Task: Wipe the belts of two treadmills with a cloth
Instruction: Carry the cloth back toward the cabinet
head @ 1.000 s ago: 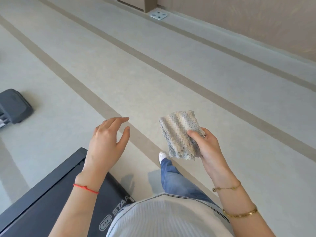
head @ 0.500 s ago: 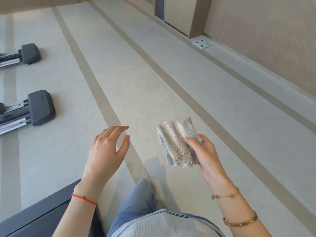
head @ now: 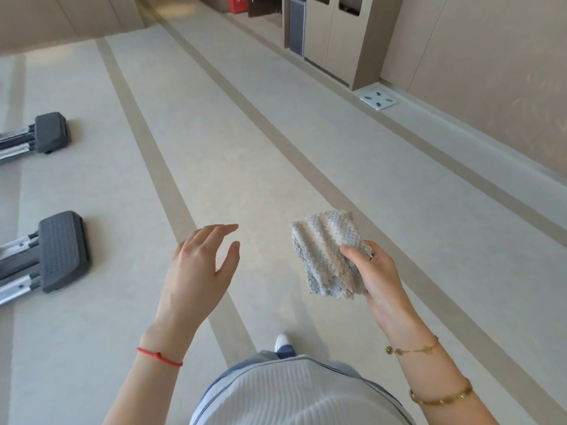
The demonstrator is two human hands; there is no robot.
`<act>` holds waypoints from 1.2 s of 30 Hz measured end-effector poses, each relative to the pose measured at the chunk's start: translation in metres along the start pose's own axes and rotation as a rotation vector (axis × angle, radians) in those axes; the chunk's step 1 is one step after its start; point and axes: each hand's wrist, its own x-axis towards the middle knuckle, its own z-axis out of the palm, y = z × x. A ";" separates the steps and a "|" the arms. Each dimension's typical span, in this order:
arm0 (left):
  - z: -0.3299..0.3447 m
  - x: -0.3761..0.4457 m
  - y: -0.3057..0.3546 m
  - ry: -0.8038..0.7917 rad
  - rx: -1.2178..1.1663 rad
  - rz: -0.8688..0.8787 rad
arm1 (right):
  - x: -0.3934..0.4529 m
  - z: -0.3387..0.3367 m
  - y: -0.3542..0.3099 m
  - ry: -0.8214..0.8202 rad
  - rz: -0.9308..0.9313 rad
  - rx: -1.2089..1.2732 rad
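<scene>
Head view, left to right. Far left: two dark ribbed end caps on metal rails, nearer one [head: 63,251], farther one [head: 50,131], flat on the floor [head: 276,167], well apart from both hands. Probably rear ends of gym machines; treadmill or not, cannot tell, no belt visible anywhere in frame. Left hand [head: 199,271] raised mid-air, fingers straight and spread, grip released, nothing in it, red string at the wrist. White shoe toe [head: 281,342] low centre, on or just beside a tan floor stripe. Cloth [head: 329,253] right of centre, held up over the floor, near the left hand but not touching it. Right hand [head: 376,271]: grip grasping the cloth, thumb pressed over its right edge, fingers behind, mostly hidden.

Risks, judged: pinch covers only one edge, rest hangs loose, so could slip or unfold while walking; wiping with a bunched wad likely means patchy contact on a belt. Low end caps near the walking line, trip possible if gaze drifts.

Cloth look: pale grey and cream, scale-like weave, crumpled in soft folds, jagged lower hem, seems dry, soft and limp.
</scene>
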 end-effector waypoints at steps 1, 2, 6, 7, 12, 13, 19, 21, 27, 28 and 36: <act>0.002 0.027 -0.005 -0.007 0.001 0.012 | 0.021 0.010 -0.010 0.007 -0.005 -0.002; 0.003 0.053 -0.010 -0.018 0.002 0.022 | 0.041 0.019 -0.019 0.014 -0.005 -0.003; 0.017 0.143 -0.030 -0.056 0.011 0.030 | 0.116 0.049 -0.044 0.040 0.017 0.001; 0.022 0.163 -0.036 -0.059 0.008 0.031 | 0.135 0.055 -0.047 0.045 0.025 -0.001; 0.059 0.270 -0.062 -0.089 0.006 0.030 | 0.242 0.084 -0.067 0.065 0.057 0.014; 0.066 0.294 -0.067 -0.088 0.001 0.027 | 0.266 0.091 -0.073 0.064 0.066 0.024; 0.101 0.464 -0.081 -0.036 0.010 0.039 | 0.426 0.130 -0.134 0.031 0.055 0.032; 0.108 0.524 -0.080 -0.008 0.011 0.039 | 0.481 0.146 -0.165 0.017 0.042 0.025; 0.123 0.673 -0.084 0.034 0.009 0.047 | 0.616 0.191 -0.236 0.025 0.008 0.013; 0.127 0.694 -0.088 0.028 0.012 0.044 | 0.636 0.198 -0.243 0.031 0.012 0.012; 0.175 0.868 -0.139 -0.028 -0.017 0.038 | 0.795 0.261 -0.273 0.055 0.064 0.029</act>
